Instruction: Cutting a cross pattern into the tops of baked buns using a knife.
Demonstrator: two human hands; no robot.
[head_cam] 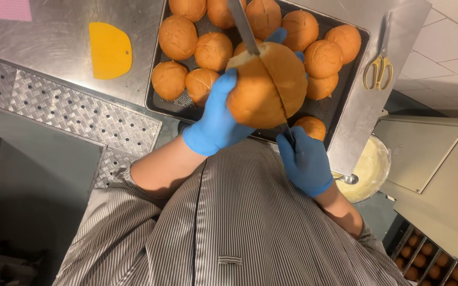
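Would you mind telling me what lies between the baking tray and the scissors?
In the head view, only bare steel counter separates the baking tray from the scissors.

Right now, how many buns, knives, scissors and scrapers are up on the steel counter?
Buns on the tray: 13, some partly hidden
Held bun in the left hand: 1
Knife in the right hand: 1
Scissors: 1
Yellow scraper: 1
Total: 17
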